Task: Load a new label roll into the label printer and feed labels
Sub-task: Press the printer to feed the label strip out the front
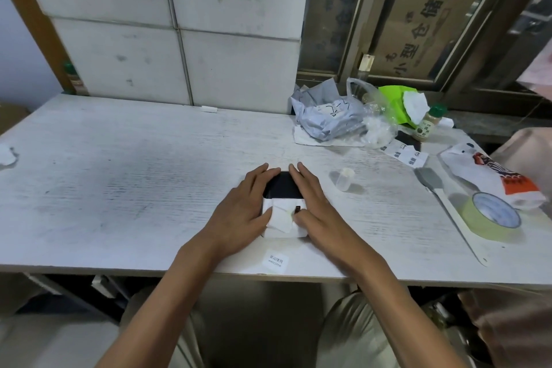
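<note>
Head view showed the small, light, rigid label printer (283,206) near the bench (119,173) edge, left hand (242,212) and right hand (313,209) clamped on its sides, the surest hold.

Two bare forearms and hands (298,212), no sleeves; light khaki trousers (355,334) below.

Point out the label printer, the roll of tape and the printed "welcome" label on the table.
label printer (282,188): head view, on its dark top half between the hands.
roll of tape (478,225): head view, on its pale green outer band.
"welcome" label (275,260): head view, on its printed face by the table's near edge.
</note>
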